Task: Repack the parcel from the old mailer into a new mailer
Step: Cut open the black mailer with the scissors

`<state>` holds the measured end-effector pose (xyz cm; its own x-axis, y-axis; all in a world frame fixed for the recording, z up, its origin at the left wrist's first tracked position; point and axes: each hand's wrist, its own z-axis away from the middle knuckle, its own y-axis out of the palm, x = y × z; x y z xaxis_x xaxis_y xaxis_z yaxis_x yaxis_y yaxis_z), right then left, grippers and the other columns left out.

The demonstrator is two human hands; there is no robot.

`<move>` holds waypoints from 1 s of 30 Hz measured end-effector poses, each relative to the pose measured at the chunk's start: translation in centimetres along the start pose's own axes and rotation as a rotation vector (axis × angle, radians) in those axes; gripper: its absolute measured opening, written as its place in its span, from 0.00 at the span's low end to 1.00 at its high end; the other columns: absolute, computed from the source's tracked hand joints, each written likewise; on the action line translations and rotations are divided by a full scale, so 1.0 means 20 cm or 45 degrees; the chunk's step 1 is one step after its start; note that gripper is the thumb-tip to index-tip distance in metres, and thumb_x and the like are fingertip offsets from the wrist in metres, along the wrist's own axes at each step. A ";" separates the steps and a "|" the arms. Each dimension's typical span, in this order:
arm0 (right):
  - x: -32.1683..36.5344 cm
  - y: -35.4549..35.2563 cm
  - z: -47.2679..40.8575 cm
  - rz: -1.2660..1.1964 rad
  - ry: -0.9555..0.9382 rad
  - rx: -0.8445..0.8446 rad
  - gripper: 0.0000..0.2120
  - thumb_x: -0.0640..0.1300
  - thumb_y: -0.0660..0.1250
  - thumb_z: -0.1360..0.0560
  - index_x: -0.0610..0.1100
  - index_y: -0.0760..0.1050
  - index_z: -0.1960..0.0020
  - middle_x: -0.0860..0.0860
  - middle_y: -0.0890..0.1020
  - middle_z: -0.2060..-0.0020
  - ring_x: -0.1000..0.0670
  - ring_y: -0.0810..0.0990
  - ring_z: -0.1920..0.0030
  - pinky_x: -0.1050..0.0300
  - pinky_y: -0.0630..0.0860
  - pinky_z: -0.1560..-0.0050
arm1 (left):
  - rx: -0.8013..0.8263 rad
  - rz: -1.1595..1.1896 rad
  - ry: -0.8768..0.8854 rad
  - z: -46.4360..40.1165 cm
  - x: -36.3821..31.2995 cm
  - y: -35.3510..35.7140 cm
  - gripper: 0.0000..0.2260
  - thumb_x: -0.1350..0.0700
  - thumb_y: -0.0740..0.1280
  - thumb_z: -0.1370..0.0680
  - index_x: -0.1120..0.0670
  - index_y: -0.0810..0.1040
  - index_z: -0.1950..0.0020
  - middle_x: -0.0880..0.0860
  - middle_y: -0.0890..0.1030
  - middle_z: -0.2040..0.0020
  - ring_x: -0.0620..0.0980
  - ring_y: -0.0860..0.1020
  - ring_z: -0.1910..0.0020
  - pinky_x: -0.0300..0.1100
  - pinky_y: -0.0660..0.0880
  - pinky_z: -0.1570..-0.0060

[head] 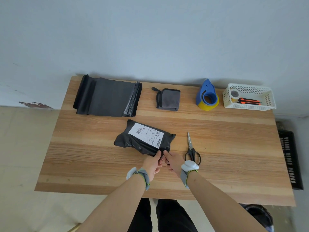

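Note:
The old mailer (pixel 133 141), a bulging black bag with a white shipping label, lies in the middle of the wooden table (pixel 234 148). My left hand (pixel 153 164) and my right hand (pixel 173 162) both pinch its near right corner, thumbs on top and close together. A stack of flat black new mailers (pixel 108 97) lies at the back left. Scissors (pixel 192 151) lie shut on the table just right of my right hand, blades pointing away from me.
A folded grey cloth (pixel 168 99) sits at the back centre. A blue tape dispenser (pixel 207 96) with yellowish tape stands right of it. A white basket (pixel 249 97) at the back right holds an orange cutter. A black crate (pixel 290 159) stands off the table's right edge.

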<state>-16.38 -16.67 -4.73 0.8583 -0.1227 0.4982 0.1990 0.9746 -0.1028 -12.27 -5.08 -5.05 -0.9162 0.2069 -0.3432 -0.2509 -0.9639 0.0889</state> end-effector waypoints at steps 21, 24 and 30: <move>0.06 -0.04 -0.04 -0.840 0.281 0.071 0.17 0.49 0.61 0.19 0.45 0.69 0.65 0.54 0.62 0.78 0.56 0.58 0.82 0.63 0.53 0.81 | 0.141 -0.293 0.110 0.02 -0.11 -0.15 0.13 0.49 0.64 0.19 0.52 0.70 0.62 0.48 0.71 0.73 0.48 0.71 0.67 0.40 0.63 0.64; 0.09 -0.04 -0.05 -0.981 0.324 0.051 0.17 0.49 0.60 0.19 0.45 0.69 0.65 0.54 0.62 0.79 0.56 0.58 0.83 0.63 0.52 0.81 | 0.148 -0.275 0.113 0.02 -0.12 -0.16 0.14 0.49 0.64 0.19 0.52 0.71 0.63 0.49 0.70 0.71 0.49 0.71 0.66 0.40 0.63 0.64; 0.12 -0.08 -0.05 -1.172 0.312 0.045 0.17 0.47 0.56 0.17 0.44 0.67 0.64 0.53 0.63 0.80 0.55 0.58 0.84 0.63 0.53 0.82 | 0.206 -0.266 0.110 0.00 -0.12 -0.21 0.16 0.49 0.64 0.19 0.53 0.71 0.65 0.48 0.68 0.75 0.49 0.70 0.67 0.39 0.62 0.66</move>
<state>-14.21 -18.68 -4.25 0.4480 -0.8765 0.1759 0.8350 0.4806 0.2679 -9.06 -1.59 -4.51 -0.8110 0.3768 -0.4475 -0.4848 -0.8611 0.1534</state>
